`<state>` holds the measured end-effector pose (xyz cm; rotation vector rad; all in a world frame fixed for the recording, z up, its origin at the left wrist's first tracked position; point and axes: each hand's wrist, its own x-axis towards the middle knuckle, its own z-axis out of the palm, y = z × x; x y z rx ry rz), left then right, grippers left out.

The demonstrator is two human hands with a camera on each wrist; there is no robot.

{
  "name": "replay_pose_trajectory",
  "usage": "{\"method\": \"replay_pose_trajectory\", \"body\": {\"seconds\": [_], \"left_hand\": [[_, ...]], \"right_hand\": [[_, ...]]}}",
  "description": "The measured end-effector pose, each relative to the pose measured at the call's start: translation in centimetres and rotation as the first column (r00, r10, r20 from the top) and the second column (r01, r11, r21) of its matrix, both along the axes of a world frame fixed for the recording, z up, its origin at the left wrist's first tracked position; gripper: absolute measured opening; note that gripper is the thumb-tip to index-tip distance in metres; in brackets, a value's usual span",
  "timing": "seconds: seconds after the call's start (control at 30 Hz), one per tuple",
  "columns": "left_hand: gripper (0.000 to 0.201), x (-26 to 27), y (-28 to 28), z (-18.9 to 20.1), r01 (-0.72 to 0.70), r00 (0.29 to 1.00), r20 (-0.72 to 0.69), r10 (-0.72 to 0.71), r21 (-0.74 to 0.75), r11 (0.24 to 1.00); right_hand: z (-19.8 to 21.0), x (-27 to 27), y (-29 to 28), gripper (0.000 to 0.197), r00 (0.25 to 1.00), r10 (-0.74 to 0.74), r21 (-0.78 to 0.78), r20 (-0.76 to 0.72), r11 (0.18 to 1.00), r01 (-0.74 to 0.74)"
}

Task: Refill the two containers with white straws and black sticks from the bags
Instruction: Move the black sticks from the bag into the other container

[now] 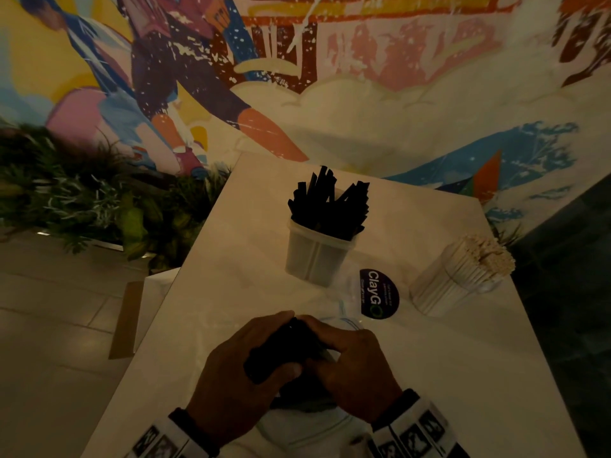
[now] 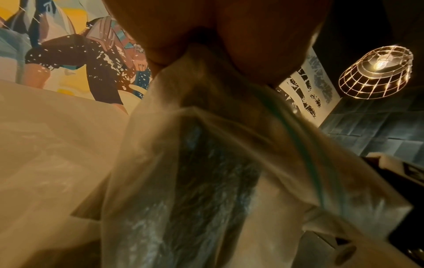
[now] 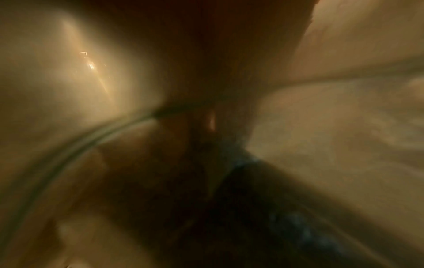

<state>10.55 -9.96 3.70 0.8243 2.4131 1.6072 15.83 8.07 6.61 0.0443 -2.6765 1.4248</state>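
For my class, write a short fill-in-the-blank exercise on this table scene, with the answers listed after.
1. The container in the middle of the table holds sticks coloured ____.
2. The container at the table's right edge is packed with ____ straws.
3. Both hands, left hand and right hand, grip a dark bundle inside a clear plastic ____.
4. The round sticker reads ____.

Answers: black; white; bag; ClayGO

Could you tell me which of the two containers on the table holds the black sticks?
The translucent container farther from the hands, mid-table, holds black sticks; the other container, at the right edge, is packed with white straws.
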Motion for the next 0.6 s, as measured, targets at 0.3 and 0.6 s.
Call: {"method": "replay_pose_trajectory", "body": {"seconds": [0.3,0.6], "left_hand": [[0.052,0.0,0.1,0.0,-0.049,0.992,-0.117,0.051,0.015,0.999],[0.047,0.0,-0.2,-0.3,-0.052,0.994,-0.097,0.054,0.025,0.998]], "right_hand": [[-0.7,0.9,-0.4,0.034,0.982,-0.083,0.065,-0.172,0.993,0.095],[-2.1,0.6,0.6,0.012,0.962,-0.261,-0.062,-0.081,0.965,0.256]]}}
